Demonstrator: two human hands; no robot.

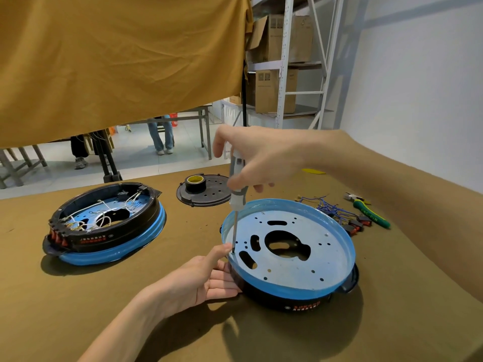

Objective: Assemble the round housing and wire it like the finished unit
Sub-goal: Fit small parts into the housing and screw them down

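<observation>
At the near left rim of the round housing [288,253], right hand [257,159] gripping the grey-and-white screwdriver [237,190] upright, fingers curled around its handle, tip sitting at a hole in the perforated metal plate [295,244]. Just below that tip, left hand [206,280] bracing the housing's dark side wall, fingers straight against it, thumb lying on the blue rim beside the shaft. Well left of the grip, finished unit [104,223] lying wired. Beyond it, tape roll [195,182] resting on a black cover [206,190]. Right of it, loose blue wires [328,207], switches and pliers [368,209] lying on the brown table [78,296].
</observation>
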